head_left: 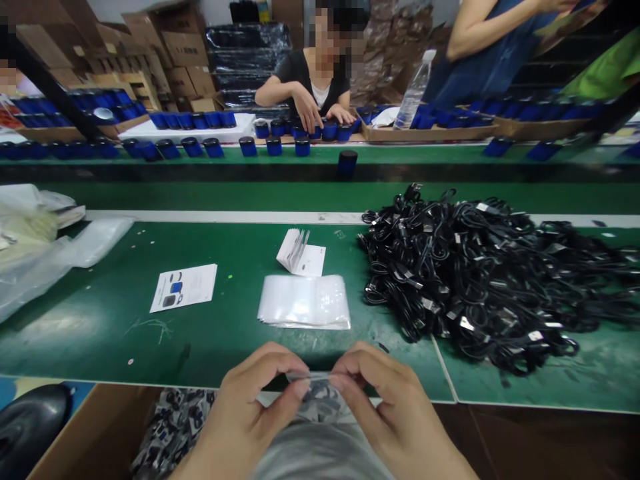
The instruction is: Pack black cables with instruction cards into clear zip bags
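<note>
My left hand (250,407) and my right hand (390,407) meet at the near edge of the green table (125,333). Both pinch the top edge of a small clear plastic bag (317,397) with something dark, likely a coiled cable, inside. Just beyond my fingers lies a stack of empty clear bags (305,301). Behind it sits a small pile of folded white leaflets (301,255). A large heap of coiled black cables (480,280) covers the table to the right. A printed card (184,287) lies to the left.
Crumpled clear plastic (45,247) lies at the far left. A cardboard box (100,433) stands below the table edge on the left. Across a green conveyor, a seated person's hands (320,115) handle blue cylindrical items (200,133). A water bottle (414,90) stands there; another person stands at the far right.
</note>
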Demonstrator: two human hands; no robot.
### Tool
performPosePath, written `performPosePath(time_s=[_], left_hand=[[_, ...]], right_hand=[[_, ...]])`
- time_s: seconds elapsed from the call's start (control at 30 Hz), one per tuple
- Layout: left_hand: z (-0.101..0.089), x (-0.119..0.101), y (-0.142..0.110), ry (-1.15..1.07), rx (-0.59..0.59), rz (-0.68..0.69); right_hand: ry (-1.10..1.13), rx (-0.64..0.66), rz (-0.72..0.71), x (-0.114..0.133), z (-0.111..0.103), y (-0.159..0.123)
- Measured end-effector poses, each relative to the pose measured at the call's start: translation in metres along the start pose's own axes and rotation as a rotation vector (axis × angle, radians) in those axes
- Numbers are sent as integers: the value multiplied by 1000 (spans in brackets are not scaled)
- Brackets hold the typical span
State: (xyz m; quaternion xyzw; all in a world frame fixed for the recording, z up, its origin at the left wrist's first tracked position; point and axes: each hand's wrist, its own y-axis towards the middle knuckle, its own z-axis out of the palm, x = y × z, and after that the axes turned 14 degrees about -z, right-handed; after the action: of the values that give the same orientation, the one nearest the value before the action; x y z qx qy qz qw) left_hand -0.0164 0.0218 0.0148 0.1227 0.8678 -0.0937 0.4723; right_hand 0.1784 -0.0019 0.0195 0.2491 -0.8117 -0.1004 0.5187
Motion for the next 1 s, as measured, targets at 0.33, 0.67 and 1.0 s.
performPosePath(time_s=[0.33,0.67,1.0], left_hand=[[-3,-2,0,-20,10,-20],[-5,3,-6,15,-25,123],[-78,91,-58,444,-56,-107]], right_hand=[[47,17,-10,1,-4,0],[18,-25,-91,7,14,5],[-985,274,-535,-40,32,46]])
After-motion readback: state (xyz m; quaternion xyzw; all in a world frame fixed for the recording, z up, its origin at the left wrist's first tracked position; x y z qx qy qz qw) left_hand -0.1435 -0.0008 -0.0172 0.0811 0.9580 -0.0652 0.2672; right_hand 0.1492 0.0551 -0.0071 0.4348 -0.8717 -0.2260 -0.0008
